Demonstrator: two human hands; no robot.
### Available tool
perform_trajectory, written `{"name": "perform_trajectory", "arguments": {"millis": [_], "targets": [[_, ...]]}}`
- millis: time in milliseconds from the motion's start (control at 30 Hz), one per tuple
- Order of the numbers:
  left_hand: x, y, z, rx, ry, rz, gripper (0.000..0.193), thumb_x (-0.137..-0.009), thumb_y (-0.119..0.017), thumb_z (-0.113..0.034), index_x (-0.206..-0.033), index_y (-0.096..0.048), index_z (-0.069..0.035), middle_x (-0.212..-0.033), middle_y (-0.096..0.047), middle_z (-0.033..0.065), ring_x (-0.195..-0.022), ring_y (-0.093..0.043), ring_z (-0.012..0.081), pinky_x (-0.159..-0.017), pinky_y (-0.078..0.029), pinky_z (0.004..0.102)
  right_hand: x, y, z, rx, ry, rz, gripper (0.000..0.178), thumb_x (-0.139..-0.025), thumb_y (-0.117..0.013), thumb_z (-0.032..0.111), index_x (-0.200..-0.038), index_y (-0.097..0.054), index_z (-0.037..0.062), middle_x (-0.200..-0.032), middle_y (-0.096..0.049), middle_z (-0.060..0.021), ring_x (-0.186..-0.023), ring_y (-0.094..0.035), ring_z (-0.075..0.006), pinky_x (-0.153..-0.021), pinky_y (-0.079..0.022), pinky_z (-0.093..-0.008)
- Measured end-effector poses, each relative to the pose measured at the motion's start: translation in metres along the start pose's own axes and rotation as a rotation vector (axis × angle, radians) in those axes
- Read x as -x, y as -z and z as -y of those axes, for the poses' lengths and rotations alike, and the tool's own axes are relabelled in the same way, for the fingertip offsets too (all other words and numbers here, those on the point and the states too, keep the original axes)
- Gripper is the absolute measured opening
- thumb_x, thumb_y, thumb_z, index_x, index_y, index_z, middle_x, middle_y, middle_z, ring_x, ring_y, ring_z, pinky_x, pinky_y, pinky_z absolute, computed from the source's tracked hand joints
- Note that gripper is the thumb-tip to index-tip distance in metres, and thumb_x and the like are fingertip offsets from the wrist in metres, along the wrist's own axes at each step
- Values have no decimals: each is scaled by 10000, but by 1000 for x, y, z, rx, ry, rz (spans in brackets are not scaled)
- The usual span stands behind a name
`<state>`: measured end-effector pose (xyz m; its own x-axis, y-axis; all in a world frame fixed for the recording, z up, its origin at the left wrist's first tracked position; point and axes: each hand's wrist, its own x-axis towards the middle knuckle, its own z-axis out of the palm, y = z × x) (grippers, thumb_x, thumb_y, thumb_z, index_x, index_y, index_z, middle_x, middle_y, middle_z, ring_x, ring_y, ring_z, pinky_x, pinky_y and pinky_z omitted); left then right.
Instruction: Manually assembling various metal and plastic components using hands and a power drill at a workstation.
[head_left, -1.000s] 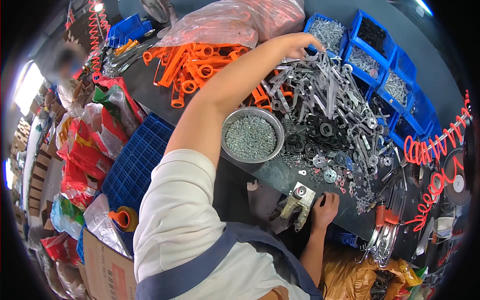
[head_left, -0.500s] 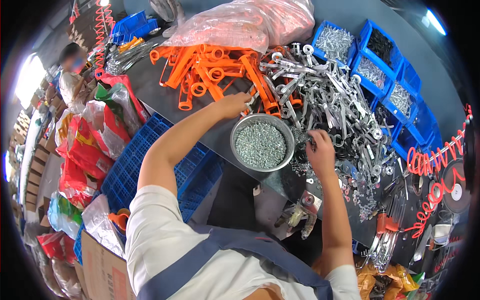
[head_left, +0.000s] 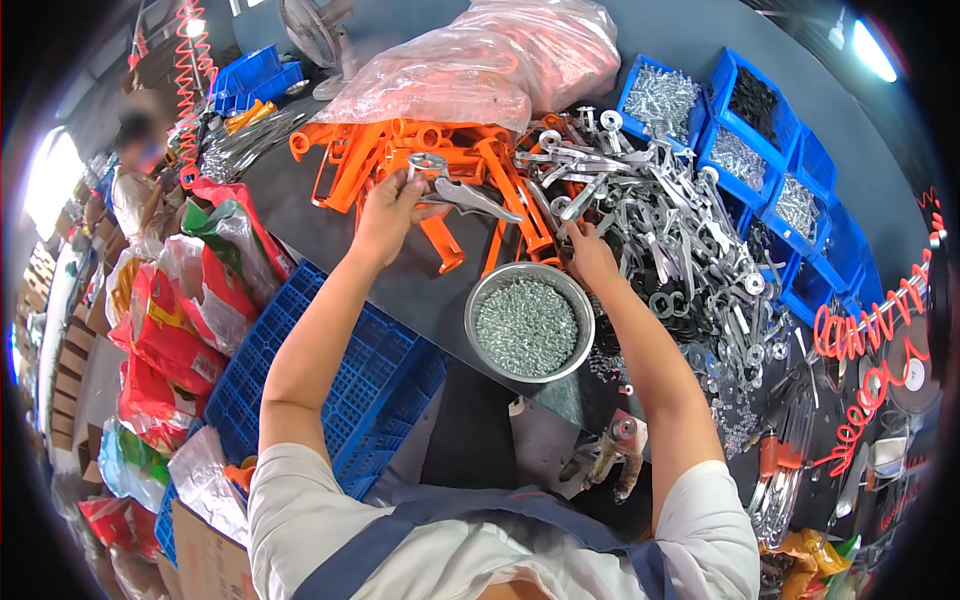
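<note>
My left hand (head_left: 388,218) is closed on a silver metal lever (head_left: 470,197) with a ring at its left end, raised in front of the heap of orange metal brackets (head_left: 440,240). At the left edge of the pile of silver levers (head_left: 660,200), my right hand (head_left: 590,258) has its fingers bent together. A silver piece shows at its fingertips; whether it is gripped I cannot make out. Between my forearms stands a round metal bowl (head_left: 473,345) full of small shiny fasteners (head_left: 526,328).
Blue bins (head_left: 715,120) of small parts line the back right. A clear plastic bag (head_left: 430,90) covers more orange brackets. Blue crates (head_left: 290,350) and red bags (head_left: 165,330) stand at left. Red coiled hoses (head_left: 860,330) hang at right, near a machine (head_left: 622,440) below the table edge.
My left hand has come left and lifted a silver lever out in front of the orange brackets. My right hand has moved up and left from the small parts to the lever pile.
</note>
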<state>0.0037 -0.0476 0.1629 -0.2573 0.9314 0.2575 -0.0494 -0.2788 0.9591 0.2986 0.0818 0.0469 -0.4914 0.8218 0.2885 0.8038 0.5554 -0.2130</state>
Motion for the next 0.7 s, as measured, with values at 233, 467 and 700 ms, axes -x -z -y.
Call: {"name": "perform_trajectory", "arguments": {"millis": [233,467,700], "targets": [[-1,-38,10,138,119,93,254,-983,-410,-110,-1135,-449,90,-1053,-549,129,-993,-597,210,-884,-557,342,-11,28,-7,-252,10,-142,483,-651,-699,47,-1107,-545,80,-1040,-523,-260,-948,-566,-444,-794,-486,-480],[-11,-85,17,170,80,84,205,-981,-404,-90,-1098,-467,67,-1126,-512,116,-1067,-557,192,-939,-528,367,-15,109,-57,-911,-335,-251,281,-688,-735,1,-875,-541,85,-765,-603,-97,-520,-555,-152,-417,-428,-289],[-71,-196,65,-266,-230,400,347,-939,-530,-177,-1148,-461,91,-1108,-553,119,-1146,-538,204,-929,-473,312,0,125,-157,-1935,-455,-434,252,-788,-621,-65,-936,-454,51,-833,-537,-136,-629,-532,-190,-435,-412,-226]]}}
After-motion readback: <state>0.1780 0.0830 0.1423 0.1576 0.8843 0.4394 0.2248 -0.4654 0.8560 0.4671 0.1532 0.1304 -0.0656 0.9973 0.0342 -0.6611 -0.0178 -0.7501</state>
